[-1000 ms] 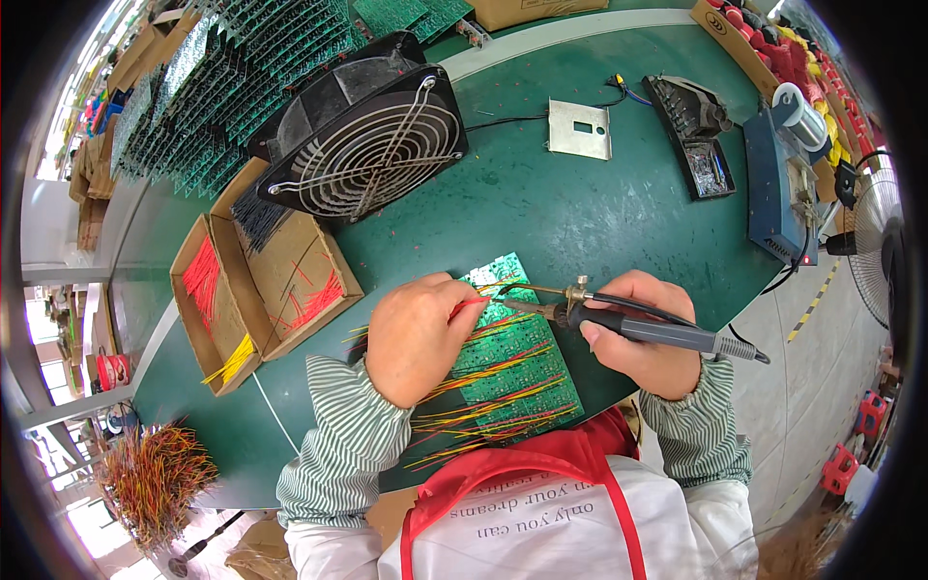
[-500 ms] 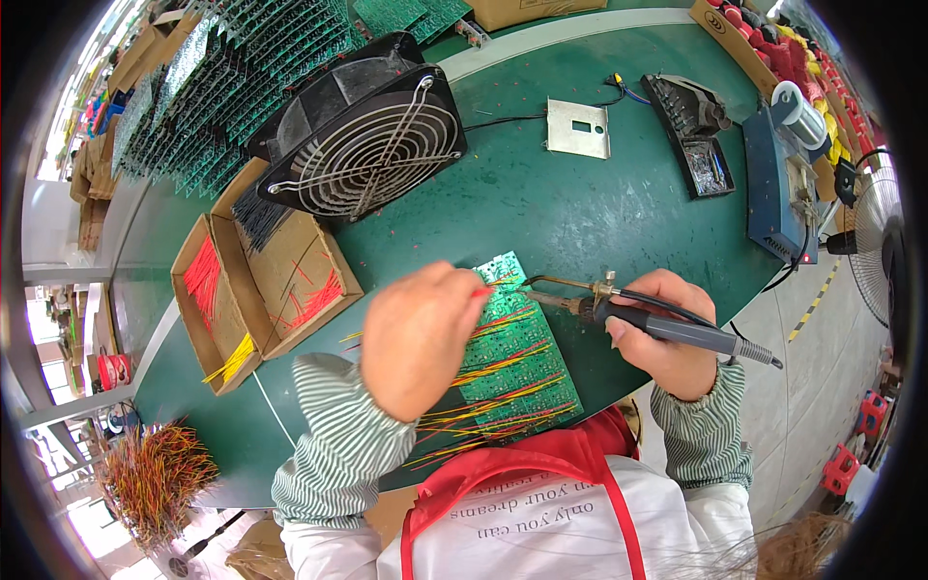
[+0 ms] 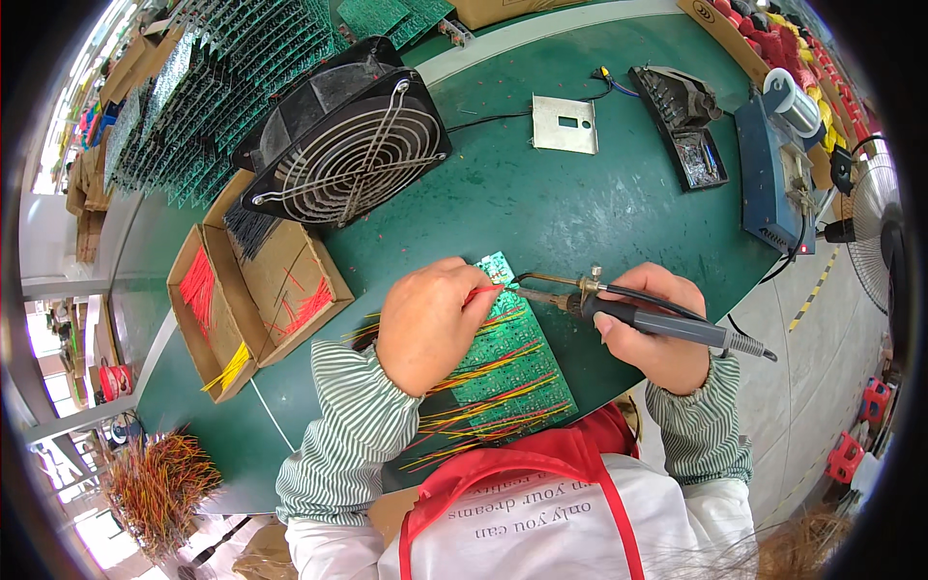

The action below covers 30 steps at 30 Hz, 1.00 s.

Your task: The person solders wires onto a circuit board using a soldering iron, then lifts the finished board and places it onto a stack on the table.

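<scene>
With our left hand [image 3: 430,324], its fingers drawn together, we are pinching a red wire [image 3: 488,289] at the upper end of the green circuit board [image 3: 522,360]. We are wrapping our right hand [image 3: 662,338] around a soldering iron [image 3: 681,329], pointing its tip at that wire's end; whether they are touching, we cannot tell. The board is lying on the counter [image 3: 580,217] between our hands, with rows of red and yellow wires [image 3: 459,419] sticking out past its left edge.
</scene>
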### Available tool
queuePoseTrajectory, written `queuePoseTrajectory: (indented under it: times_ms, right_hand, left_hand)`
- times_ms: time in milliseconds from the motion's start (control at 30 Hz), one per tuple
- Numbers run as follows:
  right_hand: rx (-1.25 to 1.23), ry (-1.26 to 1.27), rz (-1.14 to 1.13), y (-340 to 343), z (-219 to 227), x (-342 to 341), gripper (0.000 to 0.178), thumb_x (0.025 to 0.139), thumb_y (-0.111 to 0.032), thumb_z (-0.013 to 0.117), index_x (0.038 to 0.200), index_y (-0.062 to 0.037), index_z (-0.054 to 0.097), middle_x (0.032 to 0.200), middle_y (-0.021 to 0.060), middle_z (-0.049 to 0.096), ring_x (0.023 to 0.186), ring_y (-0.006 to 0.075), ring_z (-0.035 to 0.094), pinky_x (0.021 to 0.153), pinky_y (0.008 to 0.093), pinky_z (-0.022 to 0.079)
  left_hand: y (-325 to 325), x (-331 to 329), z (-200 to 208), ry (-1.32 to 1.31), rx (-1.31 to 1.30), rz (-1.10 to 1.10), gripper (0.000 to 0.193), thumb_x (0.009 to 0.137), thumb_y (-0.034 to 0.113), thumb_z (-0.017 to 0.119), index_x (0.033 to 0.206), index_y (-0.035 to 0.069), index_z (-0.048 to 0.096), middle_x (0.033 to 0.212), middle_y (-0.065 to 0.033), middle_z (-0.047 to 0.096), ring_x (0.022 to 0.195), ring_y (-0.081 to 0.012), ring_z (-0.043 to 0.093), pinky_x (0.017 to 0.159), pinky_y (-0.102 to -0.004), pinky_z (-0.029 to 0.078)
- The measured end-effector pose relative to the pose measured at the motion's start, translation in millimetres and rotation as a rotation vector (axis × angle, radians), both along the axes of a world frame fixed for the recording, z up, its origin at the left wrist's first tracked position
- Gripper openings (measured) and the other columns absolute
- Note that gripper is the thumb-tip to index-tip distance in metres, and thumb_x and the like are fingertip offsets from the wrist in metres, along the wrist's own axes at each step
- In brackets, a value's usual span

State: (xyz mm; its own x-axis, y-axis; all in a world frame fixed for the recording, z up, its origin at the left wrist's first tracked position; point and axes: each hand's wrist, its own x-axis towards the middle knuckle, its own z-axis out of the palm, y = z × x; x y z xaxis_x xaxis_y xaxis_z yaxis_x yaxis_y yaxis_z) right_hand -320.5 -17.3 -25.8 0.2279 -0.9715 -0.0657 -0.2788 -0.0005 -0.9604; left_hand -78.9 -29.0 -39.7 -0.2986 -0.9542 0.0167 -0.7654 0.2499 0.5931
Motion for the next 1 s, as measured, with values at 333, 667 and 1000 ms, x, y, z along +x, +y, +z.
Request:
queuePoseTrajectory:
  times_ms: [333,667,1000]
  right_hand:
    - [-0.015,-0.042,-0.026,3,3,-4,0.020,0.070,-0.010,0.073,0.084,0.0000,0.062,0.069,0.0045,0.064,0.061,0.0076,0.059,0.057,0.0219,0.046]
    - [-0.156,-0.048,0.175,22,5,8,0.020,0.069,-0.008,0.075,0.082,-0.0020,0.061,0.064,0.0054,0.062,0.053,0.0132,0.060,0.050,0.0247,0.046]
    - [-0.165,-0.112,0.253,24,-7,37,0.018,0.071,-0.007,0.073,0.083,-0.0024,0.061,0.064,0.0047,0.062,0.052,0.0127,0.059,0.049,0.0261,0.045]
  left_hand:
    - [2,1,0,-0.022,-0.002,0.010,0.011,0.078,0.012,0.068,0.081,0.002,0.066,0.072,-0.0109,0.060,0.063,-0.0271,0.058,0.057,-0.0356,0.046]
    - [50,34,27,0.008,0.098,0.109,0.009,0.077,0.006,0.070,0.081,-0.001,0.065,0.070,-0.0094,0.058,0.059,-0.0192,0.056,0.055,-0.0291,0.044]
    - [66,46,8,0.044,0.186,0.131,0.010,0.079,0.009,0.068,0.081,0.001,0.064,0.072,-0.0108,0.058,0.063,-0.0266,0.058,0.058,-0.0356,0.045]
